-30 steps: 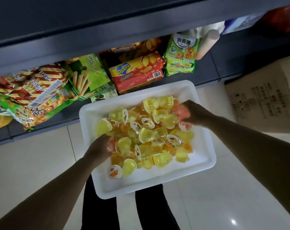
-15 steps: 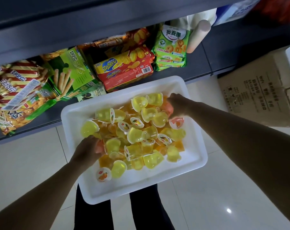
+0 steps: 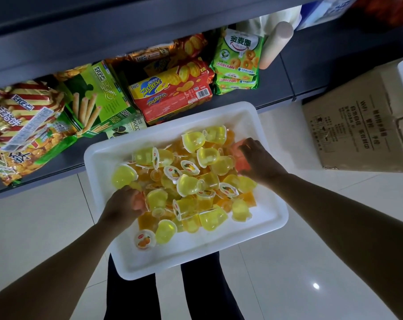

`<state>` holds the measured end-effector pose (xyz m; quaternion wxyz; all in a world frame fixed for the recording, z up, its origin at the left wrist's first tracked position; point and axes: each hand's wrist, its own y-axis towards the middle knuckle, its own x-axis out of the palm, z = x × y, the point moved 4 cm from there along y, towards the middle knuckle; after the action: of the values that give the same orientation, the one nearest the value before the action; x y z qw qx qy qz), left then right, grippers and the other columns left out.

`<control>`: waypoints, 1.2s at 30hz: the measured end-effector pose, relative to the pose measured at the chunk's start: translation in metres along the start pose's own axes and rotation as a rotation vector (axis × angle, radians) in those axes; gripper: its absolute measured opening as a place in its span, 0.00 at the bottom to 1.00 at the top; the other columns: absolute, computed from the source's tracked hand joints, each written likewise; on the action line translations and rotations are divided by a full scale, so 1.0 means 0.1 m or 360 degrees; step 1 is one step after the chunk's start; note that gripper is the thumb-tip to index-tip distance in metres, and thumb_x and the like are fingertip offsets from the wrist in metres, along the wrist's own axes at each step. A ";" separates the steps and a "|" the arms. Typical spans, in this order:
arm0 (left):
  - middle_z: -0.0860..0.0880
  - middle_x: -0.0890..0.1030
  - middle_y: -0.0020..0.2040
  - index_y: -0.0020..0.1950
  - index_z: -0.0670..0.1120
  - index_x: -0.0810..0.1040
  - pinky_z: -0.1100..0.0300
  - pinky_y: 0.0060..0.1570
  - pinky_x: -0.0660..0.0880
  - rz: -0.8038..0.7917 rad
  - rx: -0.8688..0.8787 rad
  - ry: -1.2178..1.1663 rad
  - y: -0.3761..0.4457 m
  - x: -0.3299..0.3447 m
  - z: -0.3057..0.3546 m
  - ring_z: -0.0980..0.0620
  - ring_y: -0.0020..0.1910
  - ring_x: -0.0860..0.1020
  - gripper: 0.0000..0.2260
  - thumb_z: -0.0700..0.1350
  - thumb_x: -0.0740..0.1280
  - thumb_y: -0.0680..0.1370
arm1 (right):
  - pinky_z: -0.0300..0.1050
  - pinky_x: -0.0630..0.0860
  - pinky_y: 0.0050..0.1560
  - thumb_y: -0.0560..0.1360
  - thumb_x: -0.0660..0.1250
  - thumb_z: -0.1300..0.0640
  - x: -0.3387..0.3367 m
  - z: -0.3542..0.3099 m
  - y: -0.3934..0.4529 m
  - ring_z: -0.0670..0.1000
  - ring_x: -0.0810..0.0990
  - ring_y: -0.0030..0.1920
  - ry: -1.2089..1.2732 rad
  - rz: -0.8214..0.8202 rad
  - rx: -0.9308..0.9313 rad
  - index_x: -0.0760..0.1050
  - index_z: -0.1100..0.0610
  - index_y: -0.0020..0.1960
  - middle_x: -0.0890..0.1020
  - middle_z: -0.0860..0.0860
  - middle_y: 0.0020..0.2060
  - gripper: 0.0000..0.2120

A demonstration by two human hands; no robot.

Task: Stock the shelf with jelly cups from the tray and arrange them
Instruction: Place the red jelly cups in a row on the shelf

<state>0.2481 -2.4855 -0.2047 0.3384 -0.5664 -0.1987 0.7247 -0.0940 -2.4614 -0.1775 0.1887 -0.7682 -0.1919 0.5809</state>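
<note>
i see both hands in the tray [image 3: 272,222] — left hand [image 3: 123,205] fingers curl on, i think, a pinkish cup [image 3: 138,202]; right hand [image 3: 259,161] grips a red cup [image 3: 238,155] among the jelly cups [image 3: 189,183].

right hand [image 3: 259,159] shifted rightward along the pile, gripping pink cup [image 3: 240,155]

We record uneven lighting. The white tray [image 3: 274,218] and the floor tiles [image 3: 276,269] beside it are bright; a small specular glare spot [image 3: 316,285] lies on the tiles below and right of the tray. Above the tray, the shelf [image 3: 274,77] interior is dim, and its upper board is almost black. Both forearms render dark. Straight shelf edges bow towards the frame borders, indicating wide-angle distortion. Focus is soft throughout; carton print right of the tray is slightly blurred.
</note>
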 end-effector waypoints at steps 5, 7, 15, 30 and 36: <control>0.45 0.77 0.53 0.55 0.42 0.77 0.55 0.49 0.73 -0.0014 0.0011 -0.0012 0.00 0.01 -0.02 0.46 0.51 0.76 0.18 0.47 0.75 0.69 | 0.45 0.68 0.60 0.72 0.71 0.48 0.07 -0.01 -0.01 0.54 0.70 0.59 -0.0111 -0.0087 -0.0025 0.68 0.61 0.67 0.72 0.56 0.62 0.30; 0.45 0.78 0.52 0.54 0.42 0.76 0.55 0.49 0.75 -0.0047 0.0010 -0.0025 0.01 0.02 -0.03 0.47 0.50 0.77 0.17 0.47 0.75 0.69 | 0.46 0.69 0.61 0.73 0.70 0.48 0.09 -0.01 0.01 0.54 0.72 0.60 -0.0152 -0.0164 0.0002 0.68 0.61 0.67 0.74 0.55 0.61 0.29; 0.48 0.81 0.49 0.54 0.44 0.76 0.54 0.50 0.77 -0.0109 -0.0026 -0.0143 -0.10 -0.02 -0.05 0.47 0.49 0.78 0.17 0.49 0.74 0.69 | 0.46 0.69 0.62 0.69 0.74 0.50 -0.01 -0.05 -0.01 0.56 0.74 0.64 0.0140 -0.0369 0.0262 0.69 0.59 0.69 0.76 0.56 0.63 0.32; 0.39 0.82 0.49 0.57 0.37 0.78 0.66 0.38 0.79 -0.0018 -0.0269 -0.1927 -1.13 -1.57 0.58 0.53 0.37 0.82 0.12 0.35 0.68 0.74 | 0.43 0.75 0.50 0.71 0.69 0.58 -1.43 -1.25 -0.63 0.54 0.79 0.53 0.2642 -0.0335 0.0415 0.79 0.63 0.51 0.83 0.54 0.43 0.11; 0.43 0.83 0.47 0.53 0.38 0.76 0.65 0.39 0.79 0.0212 0.0029 -0.2292 -1.84 -2.70 0.81 0.52 0.41 0.83 0.09 0.33 0.68 0.73 | 0.42 0.80 0.46 0.59 0.78 0.57 -2.60 -2.07 -1.07 0.50 0.83 0.43 0.3008 -0.0293 -0.0073 0.85 0.59 0.43 0.84 0.55 0.41 0.13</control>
<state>0.2543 -2.5439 0.1268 0.0833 0.0437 -0.3314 0.9388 0.0320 -2.5177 0.1434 0.2958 -0.9057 -0.0309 -0.3022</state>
